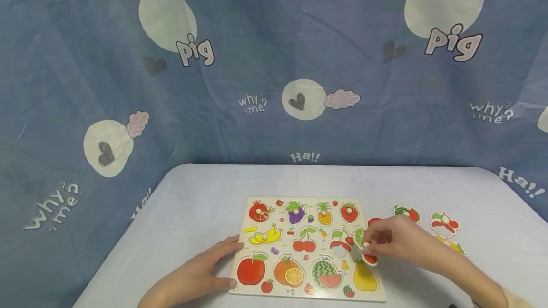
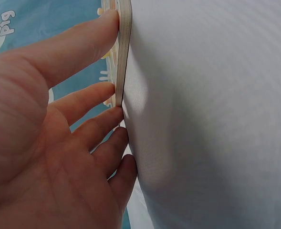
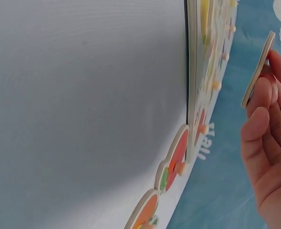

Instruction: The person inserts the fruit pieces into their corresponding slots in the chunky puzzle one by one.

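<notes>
The wooden fruit puzzle board (image 1: pixel 288 222) lies flat on the white table. My left hand (image 1: pixel 199 270) rests against its left side, fingers fairly straight and thumb at the near corner; in the left wrist view the fingertips (image 2: pixel 115 114) meet the board's edge (image 2: pixel 124 52). Over the board's right side, my right hand (image 1: pixel 400 241) pinches a cherry puzzle piece (image 1: pixel 370 259) with green leaves and red fruit. The right wrist view shows this piece (image 3: pixel 258 71) edge-on and tilted, raised off the board, its knob mostly hidden by the fingers.
Right of the board lie loose pieces: a watermelon piece (image 1: pixel 413 214), a red-and-white fruit piece (image 1: pixel 444 228), a yellow piece (image 1: pixel 455 246) and a red piece (image 1: pixel 373 221) partly behind the right hand. Knobbed pieces, such as the bananas (image 1: pixel 265 236), sit in the board. A blue printed curtain (image 1: pixel 257 146) hangs behind.
</notes>
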A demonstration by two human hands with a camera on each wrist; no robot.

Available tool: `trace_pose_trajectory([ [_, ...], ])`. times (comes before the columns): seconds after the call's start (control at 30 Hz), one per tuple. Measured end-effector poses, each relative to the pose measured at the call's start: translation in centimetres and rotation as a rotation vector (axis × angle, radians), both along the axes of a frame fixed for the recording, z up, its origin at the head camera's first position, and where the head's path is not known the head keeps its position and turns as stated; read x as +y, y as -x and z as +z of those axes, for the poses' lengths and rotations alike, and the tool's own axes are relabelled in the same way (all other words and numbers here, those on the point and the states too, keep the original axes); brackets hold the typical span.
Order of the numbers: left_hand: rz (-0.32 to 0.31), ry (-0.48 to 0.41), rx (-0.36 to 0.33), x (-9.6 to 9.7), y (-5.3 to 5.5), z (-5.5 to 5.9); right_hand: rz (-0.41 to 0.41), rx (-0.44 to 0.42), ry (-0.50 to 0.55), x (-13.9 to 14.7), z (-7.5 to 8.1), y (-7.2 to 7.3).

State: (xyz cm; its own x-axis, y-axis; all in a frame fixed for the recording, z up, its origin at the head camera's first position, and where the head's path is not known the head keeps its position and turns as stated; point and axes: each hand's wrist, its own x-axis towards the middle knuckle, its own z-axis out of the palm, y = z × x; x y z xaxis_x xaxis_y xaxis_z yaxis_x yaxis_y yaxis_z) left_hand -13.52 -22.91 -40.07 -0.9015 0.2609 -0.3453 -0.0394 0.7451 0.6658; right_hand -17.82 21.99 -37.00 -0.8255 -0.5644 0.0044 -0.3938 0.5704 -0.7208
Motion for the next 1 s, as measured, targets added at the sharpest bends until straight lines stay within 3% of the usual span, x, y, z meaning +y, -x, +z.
trace_pose_trajectory([
  [0.4, 0.007, 0.003, -0.001, -0.1, 0.0, -0.1, -0.014, -0.010, 0.018, -1.3, -0.3, 0.1],
  [1.0, 0.003, 0.000, -0.004, 0.0, 0.0, 0.0, -0.037, 0.065, 0.003, -3.3, -0.9, 0.4],
])
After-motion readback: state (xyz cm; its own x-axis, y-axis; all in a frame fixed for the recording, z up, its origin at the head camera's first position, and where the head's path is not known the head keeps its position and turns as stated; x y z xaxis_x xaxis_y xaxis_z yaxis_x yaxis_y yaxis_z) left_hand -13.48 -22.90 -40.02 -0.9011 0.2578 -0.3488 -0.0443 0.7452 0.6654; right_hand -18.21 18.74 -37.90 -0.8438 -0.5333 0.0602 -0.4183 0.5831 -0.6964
